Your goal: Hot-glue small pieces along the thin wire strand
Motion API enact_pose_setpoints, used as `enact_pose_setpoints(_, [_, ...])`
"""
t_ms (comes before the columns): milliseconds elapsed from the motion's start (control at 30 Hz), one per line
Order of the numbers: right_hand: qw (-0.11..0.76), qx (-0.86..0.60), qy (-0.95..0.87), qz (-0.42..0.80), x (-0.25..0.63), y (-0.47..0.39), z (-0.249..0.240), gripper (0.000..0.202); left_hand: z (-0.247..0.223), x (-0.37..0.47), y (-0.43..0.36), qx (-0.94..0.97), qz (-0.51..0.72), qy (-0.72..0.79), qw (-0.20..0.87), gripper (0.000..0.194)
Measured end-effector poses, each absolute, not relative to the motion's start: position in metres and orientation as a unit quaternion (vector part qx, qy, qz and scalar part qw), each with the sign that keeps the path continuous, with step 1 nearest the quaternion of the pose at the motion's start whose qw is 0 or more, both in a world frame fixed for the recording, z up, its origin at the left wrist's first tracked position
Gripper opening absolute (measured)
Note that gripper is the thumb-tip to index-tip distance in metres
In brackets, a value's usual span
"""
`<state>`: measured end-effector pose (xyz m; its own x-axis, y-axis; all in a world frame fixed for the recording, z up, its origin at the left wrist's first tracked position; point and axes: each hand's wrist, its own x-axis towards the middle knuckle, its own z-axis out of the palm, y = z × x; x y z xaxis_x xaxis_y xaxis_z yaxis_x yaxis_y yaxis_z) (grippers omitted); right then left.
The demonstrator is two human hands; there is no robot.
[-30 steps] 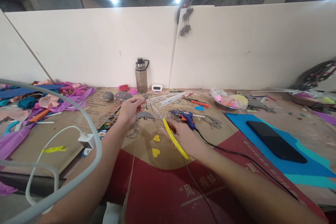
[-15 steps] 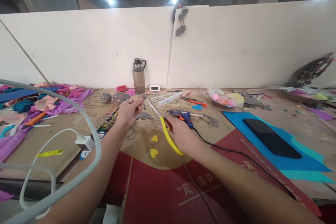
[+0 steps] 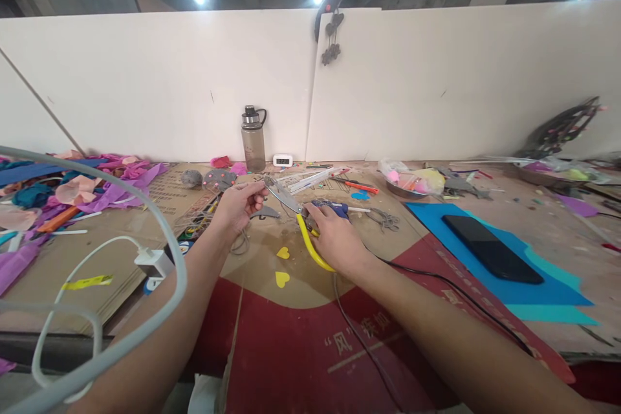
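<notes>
My right hand (image 3: 334,233) is wrapped round a pair of scissors (image 3: 310,246) with yellow handles. The metal blades point up and left, and their tips lie at the fingers of my left hand (image 3: 240,206). That left hand is closed in a pinch; a small dark bit shows at its fingertips, too small to name. Below the hands, two yellow hearts (image 3: 282,279) lie on the cardboard (image 3: 272,294). A blue glue gun (image 3: 338,208) sits just behind my right hand, which partly hides it. A grey curved piece (image 3: 266,212) lies between the hands.
A bottle (image 3: 253,142) and a small digital clock (image 3: 283,160) stand by the white partition. To the right, a black phone (image 3: 490,249) rests on blue sheets (image 3: 427,220). Crumpled coloured paper (image 3: 82,191) lies at left, and a white cable (image 3: 169,233) loops in front.
The scissors' blades have swung further left and now appear broader, with their tips at my left fingertips. My right hand has turned slightly over the handles. The whole view has shifted a little.
</notes>
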<state>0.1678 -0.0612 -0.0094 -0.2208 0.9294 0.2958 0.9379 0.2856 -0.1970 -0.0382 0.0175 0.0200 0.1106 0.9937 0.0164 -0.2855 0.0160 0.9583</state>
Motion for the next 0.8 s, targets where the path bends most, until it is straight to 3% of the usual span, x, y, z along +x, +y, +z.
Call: enact_pose_setpoints(800, [0.189, -0.598, -0.778, -0.031, 0.1721, -0.0615, -0.0063, 0.045, 0.0198, -0.0316, 0.0139, 0.518, 0.545, 0.368, 0.547, 0.023])
